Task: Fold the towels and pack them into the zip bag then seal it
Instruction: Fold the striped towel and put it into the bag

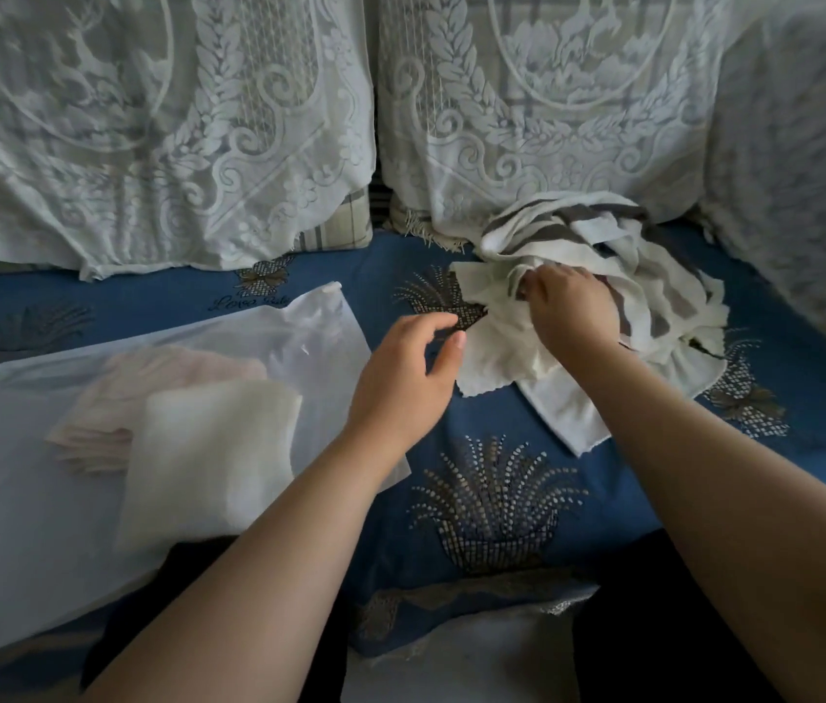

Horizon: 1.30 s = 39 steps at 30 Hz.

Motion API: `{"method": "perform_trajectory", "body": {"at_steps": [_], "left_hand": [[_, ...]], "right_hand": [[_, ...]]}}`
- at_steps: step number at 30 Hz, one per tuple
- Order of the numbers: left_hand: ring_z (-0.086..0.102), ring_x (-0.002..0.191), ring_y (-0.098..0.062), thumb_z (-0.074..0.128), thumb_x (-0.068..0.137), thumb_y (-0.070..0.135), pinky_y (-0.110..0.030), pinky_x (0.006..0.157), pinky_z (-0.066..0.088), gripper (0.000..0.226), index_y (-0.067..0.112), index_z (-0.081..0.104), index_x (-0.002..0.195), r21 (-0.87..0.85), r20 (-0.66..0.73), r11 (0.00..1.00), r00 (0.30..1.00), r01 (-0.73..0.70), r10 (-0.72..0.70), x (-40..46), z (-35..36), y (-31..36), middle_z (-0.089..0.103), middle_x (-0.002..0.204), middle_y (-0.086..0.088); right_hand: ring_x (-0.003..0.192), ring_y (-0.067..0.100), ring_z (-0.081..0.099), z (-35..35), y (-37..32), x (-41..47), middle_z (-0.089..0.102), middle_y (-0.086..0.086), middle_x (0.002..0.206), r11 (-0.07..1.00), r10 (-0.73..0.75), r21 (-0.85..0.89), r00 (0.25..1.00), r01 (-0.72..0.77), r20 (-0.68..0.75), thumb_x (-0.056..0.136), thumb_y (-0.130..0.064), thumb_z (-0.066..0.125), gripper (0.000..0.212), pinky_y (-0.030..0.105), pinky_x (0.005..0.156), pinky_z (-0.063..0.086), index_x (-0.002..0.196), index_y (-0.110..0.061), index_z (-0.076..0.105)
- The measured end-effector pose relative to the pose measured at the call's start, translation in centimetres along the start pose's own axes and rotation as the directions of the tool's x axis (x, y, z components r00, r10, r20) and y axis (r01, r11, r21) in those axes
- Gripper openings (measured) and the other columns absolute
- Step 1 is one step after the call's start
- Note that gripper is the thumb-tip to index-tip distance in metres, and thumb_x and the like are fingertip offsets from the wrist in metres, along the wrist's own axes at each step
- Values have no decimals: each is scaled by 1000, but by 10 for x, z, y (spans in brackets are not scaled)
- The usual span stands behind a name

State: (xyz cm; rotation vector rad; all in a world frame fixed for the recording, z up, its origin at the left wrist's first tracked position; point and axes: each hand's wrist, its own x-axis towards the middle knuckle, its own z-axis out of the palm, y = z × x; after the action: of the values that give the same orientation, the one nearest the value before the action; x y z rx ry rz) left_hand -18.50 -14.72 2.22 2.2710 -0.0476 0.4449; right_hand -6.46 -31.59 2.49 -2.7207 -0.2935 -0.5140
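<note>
A frosted zip bag (20, 499) lies at the left on the blue seat cover. Inside it show a folded white towel (208, 459) and a folded pink towel (111, 398). At the right lies a loose heap of towels: a cream white towel (492, 357) in front and a grey-and-white striped towel (578, 230) behind. My right hand (573, 307) pinches the cream towel at the top of the heap. My left hand (406, 378) hovers just left of that towel's edge, fingers curled and apart, holding nothing.
Two back cushions under white lace covers (157, 134) stand behind the seat. A lace-covered armrest (806, 195) rises at the right. The blue patterned seat cover (492, 499) lies between my arms. A pale cloth (477, 652) sits at the bottom edge.
</note>
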Motion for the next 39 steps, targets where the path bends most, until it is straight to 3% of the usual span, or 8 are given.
{"method": "perform_trajectory", "body": {"at_steps": [6, 11, 12, 15, 17, 25, 33, 39], "left_hand": [[60, 114, -32, 28, 76, 81, -48, 100, 47, 95, 11, 44, 138, -573, 686, 273, 634, 773, -356, 5, 16, 6, 58, 131, -15], [63, 91, -22, 49, 94, 46, -35, 77, 51, 59, 14, 36, 142, -489, 676, 328, 589, 808, -443, -11, 22, 14, 49, 138, -13], [62, 91, -20, 54, 94, 39, -32, 75, 50, 57, 13, 37, 142, -468, 657, 388, 606, 794, -449, -15, 25, 13, 52, 134, -10], [57, 105, -18, 58, 93, 34, -31, 80, 48, 52, 14, 44, 139, -357, 596, 586, 660, 728, -457, -24, 35, 11, 57, 121, 0], [52, 118, -19, 60, 91, 39, -34, 93, 47, 56, 17, 43, 140, -257, 579, 682, 674, 685, -459, -26, 42, 11, 53, 134, -2], [53, 120, -22, 67, 81, 45, -41, 102, 44, 83, 28, 20, 147, -112, 548, 806, 713, 581, -438, -34, 87, 25, 52, 137, -2], [64, 99, -24, 64, 86, 28, -35, 80, 52, 35, 11, 59, 116, -237, 249, 813, 842, 532, -478, -31, 90, 27, 67, 103, -3], [65, 89, -24, 52, 95, 33, -38, 81, 53, 28, 12, 70, 93, -382, 185, 736, 826, 559, -532, -27, 53, 32, 70, 92, -9]], "right_hand": [[67, 13, 55, -87, -41, -69, 62, 8, 79, 802, -181, 582, 871, -139, 457, 100, -22, 39, 32, 20, 64, 48, 86, -3, 61], [73, 5, 62, -74, -24, -123, 68, -5, 82, 847, -476, 468, 32, -253, 879, 94, -12, 52, 16, 24, 71, 52, 95, -21, 64], [80, 11, 66, -67, -19, -125, 70, 1, 91, 858, -425, 422, 55, -294, 903, 96, -13, 52, 14, 29, 77, 55, 98, -21, 63], [88, 30, 67, -35, 12, -113, 66, 7, 92, 939, -40, 251, 648, -236, 760, 95, -28, 52, 14, 35, 73, 53, 92, -16, 58], [99, 30, 61, -17, 35, -103, 57, 6, 109, 940, 229, 118, 850, -319, 474, 91, -34, 53, 26, 36, 80, 49, 107, -13, 55], [59, 19, 55, 4, 58, -104, 54, 8, 69, 118, 499, 532, 513, -838, 698, 89, -10, 61, 11, 27, 51, 49, 81, -6, 55], [70, 17, 49, -30, 28, -128, 52, 6, 73, 557, 124, 685, 863, -470, 490, 76, -47, 62, 54, 35, 65, 43, 87, 6, 55], [67, 20, 46, -96, 52, -135, 49, 10, 71, 327, 314, 888, 924, -323, 220, 93, -30, 56, 32, 37, 64, 40, 77, -3, 59]]}}
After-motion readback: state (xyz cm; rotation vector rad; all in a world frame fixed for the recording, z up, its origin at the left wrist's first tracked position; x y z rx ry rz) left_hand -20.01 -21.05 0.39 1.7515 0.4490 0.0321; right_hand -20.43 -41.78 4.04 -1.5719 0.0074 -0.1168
